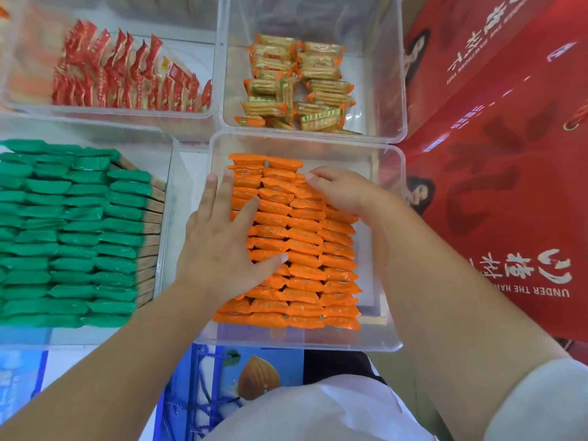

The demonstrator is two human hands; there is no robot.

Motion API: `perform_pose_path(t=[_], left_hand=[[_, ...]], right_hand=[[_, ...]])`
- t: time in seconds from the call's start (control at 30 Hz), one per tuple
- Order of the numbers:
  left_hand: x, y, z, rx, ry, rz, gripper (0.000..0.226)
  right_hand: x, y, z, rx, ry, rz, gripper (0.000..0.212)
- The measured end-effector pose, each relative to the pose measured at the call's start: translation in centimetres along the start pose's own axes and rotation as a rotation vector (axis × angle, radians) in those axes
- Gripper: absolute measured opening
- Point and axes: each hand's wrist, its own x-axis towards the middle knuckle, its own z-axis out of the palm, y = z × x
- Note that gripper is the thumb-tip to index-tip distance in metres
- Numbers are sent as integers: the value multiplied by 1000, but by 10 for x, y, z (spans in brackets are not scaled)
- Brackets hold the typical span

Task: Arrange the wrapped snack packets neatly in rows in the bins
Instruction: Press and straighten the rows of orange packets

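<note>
Orange snack packets [302,246] filled the clear bin [381,342] at frame centre; left hand [222,246] pressed them flat, fingers straight; right hand [343,189] curled around upper packets.

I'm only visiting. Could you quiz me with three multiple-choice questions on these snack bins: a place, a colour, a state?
1. Where does the left hand lie? A) on the orange packets B) on a lid C) in a pocket
2. What colour are the packets in the near left bin? A) blue B) green C) purple
3. How do the gold packets in the far right bin lie? A) jumbled B) in full neat rows C) all upright
Answers: 1 A, straight fingers lie on the orange rows; 2 B, green packets fill it; 3 A, they point different ways.
</note>
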Motion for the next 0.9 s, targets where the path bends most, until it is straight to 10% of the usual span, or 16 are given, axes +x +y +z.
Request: perform_pose_path(t=[0.53, 0.9], left_hand=[[92, 27, -10, 228, -102, 398, 79], [98, 22, 3, 322, -55, 326, 76]], right_hand=[[10, 1, 2, -235, -17, -95, 52], [6, 3, -18, 188, 56, 174, 47]])
